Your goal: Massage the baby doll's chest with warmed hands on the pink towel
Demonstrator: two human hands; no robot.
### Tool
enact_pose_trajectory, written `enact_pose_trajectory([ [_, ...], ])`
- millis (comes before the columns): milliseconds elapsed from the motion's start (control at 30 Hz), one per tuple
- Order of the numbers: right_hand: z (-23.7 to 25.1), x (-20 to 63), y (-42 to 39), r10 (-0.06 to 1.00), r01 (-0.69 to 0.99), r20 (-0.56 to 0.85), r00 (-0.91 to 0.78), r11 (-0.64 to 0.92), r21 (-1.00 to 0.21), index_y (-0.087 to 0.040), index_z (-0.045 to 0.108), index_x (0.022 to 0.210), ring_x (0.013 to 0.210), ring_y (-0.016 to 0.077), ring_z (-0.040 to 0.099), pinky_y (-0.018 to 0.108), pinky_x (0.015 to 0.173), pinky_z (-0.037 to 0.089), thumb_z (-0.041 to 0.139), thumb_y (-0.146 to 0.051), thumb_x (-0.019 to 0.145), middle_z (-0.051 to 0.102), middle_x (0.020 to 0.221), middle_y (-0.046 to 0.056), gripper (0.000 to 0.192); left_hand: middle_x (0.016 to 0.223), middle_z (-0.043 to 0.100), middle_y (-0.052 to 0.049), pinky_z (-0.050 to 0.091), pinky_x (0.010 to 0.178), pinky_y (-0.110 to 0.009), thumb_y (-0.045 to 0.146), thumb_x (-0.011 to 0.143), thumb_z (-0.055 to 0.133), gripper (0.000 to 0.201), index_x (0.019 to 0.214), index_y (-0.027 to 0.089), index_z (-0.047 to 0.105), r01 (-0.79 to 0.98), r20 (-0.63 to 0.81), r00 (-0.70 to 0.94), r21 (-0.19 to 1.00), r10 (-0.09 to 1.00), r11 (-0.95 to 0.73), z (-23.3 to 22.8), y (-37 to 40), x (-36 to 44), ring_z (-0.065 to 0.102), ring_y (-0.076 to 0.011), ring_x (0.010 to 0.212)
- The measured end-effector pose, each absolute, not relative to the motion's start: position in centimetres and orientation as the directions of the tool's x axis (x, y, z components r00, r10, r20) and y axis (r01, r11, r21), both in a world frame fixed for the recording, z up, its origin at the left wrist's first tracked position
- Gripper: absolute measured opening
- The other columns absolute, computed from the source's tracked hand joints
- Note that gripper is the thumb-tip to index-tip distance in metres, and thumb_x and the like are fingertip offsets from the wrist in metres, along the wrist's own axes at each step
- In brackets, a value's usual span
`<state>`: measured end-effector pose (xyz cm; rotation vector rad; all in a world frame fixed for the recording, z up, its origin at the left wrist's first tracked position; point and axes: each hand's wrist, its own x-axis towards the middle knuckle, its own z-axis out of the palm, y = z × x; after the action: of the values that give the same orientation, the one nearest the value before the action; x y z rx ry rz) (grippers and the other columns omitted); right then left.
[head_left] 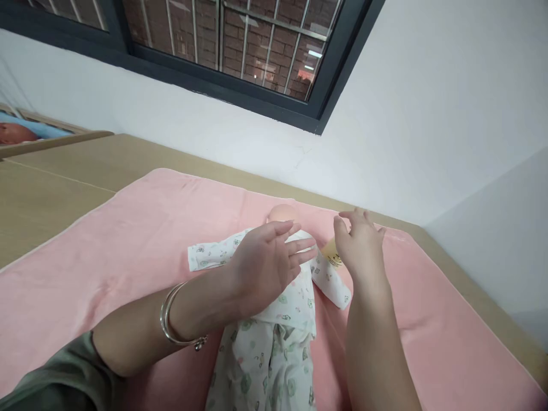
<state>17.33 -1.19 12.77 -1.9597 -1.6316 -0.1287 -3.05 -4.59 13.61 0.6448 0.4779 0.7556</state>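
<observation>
Hovering both hands, open and empty, over the dressed doll (274,319)
We held left hand (263,268) and right hand (359,245) spread; the printed suit (265,354) was on, its front seemingly unfastened

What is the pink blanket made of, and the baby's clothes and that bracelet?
The pink blanket looks like soft fleece: matte, slightly fuzzy, gently creased. The doll's printed outfit seems thin cotton, since it wrinkles and folds easily. The bangle on the left wrist looks like polished silvery metal, because it shines.
</observation>
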Motion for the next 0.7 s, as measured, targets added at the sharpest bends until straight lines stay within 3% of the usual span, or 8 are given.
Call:
enact_pose_trajectory([
  [133, 13.4, 13.2, -5.3, 0.852, 0.841, 0.522, -0.051, 0.318, -0.437, -0.024, 0.046, 0.145, 0.151, 0.0322, 0.024, 0.064, 0.121, 0.014, 0.025, -0.046, 0.102, 0.035, 0.159, 0.010, 0.052, 0.153, 0.047, -0.013, 0.031, 0.120, -0.051, 0.057, 0.097, 0.030, 0.069, 0.153, 0.018, 0.034, -0.563, -0.003, 0.708, 0.601, 0.706, 0.567, 14.3, -5.5, -3.4, 0.037, -0.0305, 0.146],
  [233, 13.0, 10.7, -7.1, 0.828, 0.815, 0.530, -0.182, 0.429, -0.390, -0.029, 0.021, 0.158, 0.154, 0.0373, -0.002, 0.071, 0.119, 0.006, 0.034, -0.052, 0.100, 0.020, 0.165, 0.004, 0.064, 0.149, 0.053, -0.008, 0.034, 0.119, -0.052, 0.063, 0.097, 0.024, 0.069, 0.149, 0.022, 0.040, -0.588, 0.040, 0.675, 0.633, 0.737, 0.504, 15.0, -6.3, -3.8, 0.033, -0.0315, 0.148],
  [300, 12.4, 9.5, -7.7, 0.822, 0.791, 0.496, -0.278, 0.489, -0.367, -0.029, 0.013, 0.160, 0.152, 0.0400, -0.011, 0.074, 0.118, 0.001, 0.043, -0.054, 0.097, 0.016, 0.166, 0.003, 0.075, 0.144, 0.057, -0.006, 0.036, 0.118, -0.051, 0.064, 0.098, 0.019, 0.068, 0.147, 0.023, 0.043, -0.591, 0.027, 0.610, 0.682, 0.792, 0.431, 15.2, -6.5, -4.0, 0.033, -0.0310, 0.148],
  [400, 11.4, 8.1, -8.9, 0.772, 0.694, 0.429, -0.468, 0.622, -0.362, -0.026, 0.006, 0.161, 0.152, 0.0394, -0.009, 0.068, 0.122, 0.001, 0.054, -0.057, 0.092, 0.010, 0.167, 0.003, 0.090, 0.141, 0.059, -0.005, 0.032, 0.120, -0.048, 0.055, 0.101, 0.011, 0.065, 0.145, 0.020, 0.044, -0.627, 0.086, 0.443, 0.742, 0.892, 0.240, 15.1, -5.9, -4.0, 0.033, -0.0268, 0.148],
  [500, 11.1, 7.3, -10.6, 0.673, 0.535, 0.415, -0.613, 0.740, -0.408, -0.021, -0.012, 0.159, 0.153, 0.0340, -0.003, 0.059, 0.126, 0.008, 0.054, -0.056, 0.094, -0.001, 0.167, 0.006, 0.100, 0.143, 0.056, -0.002, 0.030, 0.121, -0.047, 0.050, 0.102, 0.009, 0.062, 0.145, 0.023, 0.044, -0.609, 0.201, 0.250, 0.793, 0.947, -0.007, 14.9, -5.1, -4.1, 0.030, -0.0262, 0.150],
  [633, 11.9, 7.6, -12.6, 0.587, 0.402, 0.420, -0.692, 0.797, -0.450, -0.026, -0.024, 0.155, 0.153, 0.0290, 0.002, 0.052, 0.127, 0.014, 0.041, -0.054, 0.101, -0.008, 0.166, 0.002, 0.089, 0.149, 0.049, 0.002, 0.032, 0.120, -0.053, 0.057, 0.100, 0.012, 0.062, 0.152, 0.033, 0.034, -0.485, 0.296, 0.065, 0.844, 0.953, -0.229, 13.5, -6.4, -3.9, 0.019, -0.0306, 0.153],
  [700, 12.1, 8.1, -12.8, 0.577, 0.413, 0.456, -0.677, 0.811, -0.414, -0.027, -0.024, 0.155, 0.153, 0.0292, 0.000, 0.053, 0.127, 0.010, 0.033, -0.054, 0.103, -0.011, 0.165, 0.000, 0.082, 0.152, 0.047, 0.004, 0.032, 0.120, -0.054, 0.061, 0.098, 0.015, 0.062, 0.156, 0.039, 0.024, -0.355, 0.286, 0.092, 0.904, 0.954, -0.237, 11.9, -8.5, -3.2, 0.014, -0.0292, 0.154],
])
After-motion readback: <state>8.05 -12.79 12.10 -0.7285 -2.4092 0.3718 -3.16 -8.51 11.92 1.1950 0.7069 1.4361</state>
